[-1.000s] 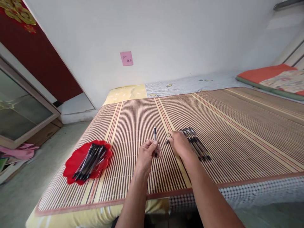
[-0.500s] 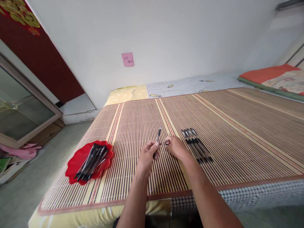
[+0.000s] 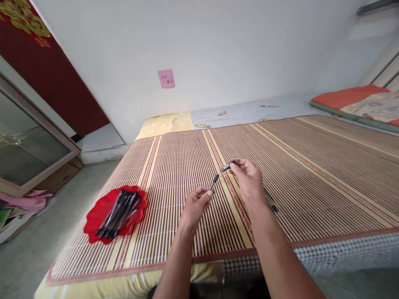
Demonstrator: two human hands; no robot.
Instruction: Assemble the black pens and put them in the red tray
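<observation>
My left hand (image 3: 196, 205) pinches the lower part of a pen (image 3: 214, 181), which slants up to the right above the mat. Between the fingertips of my right hand (image 3: 248, 178) is a pen cap (image 3: 225, 167), held at the pen's upper end. Whether the cap is seated on the tip or only meets it, I cannot tell. Behind my right wrist lie the row of pens (image 3: 272, 200), mostly hidden. To the left, a red scalloped plate (image 3: 93, 216) holds several black pens (image 3: 120, 214) in a loose pile.
A striped bamboo mat (image 3: 177, 166) covers the bed, its front edge close to me. Folded bedding (image 3: 352, 101) lies at the far right. A pink note (image 3: 166, 79) is stuck on the white wall. On the left are a glass-panelled door (image 3: 28, 149) and the floor.
My right hand has moved up and to the right, bringing the cap to the pen's upper end. The pen in my left hand has tilted to the right. My right hand now covers most of the pen row.
</observation>
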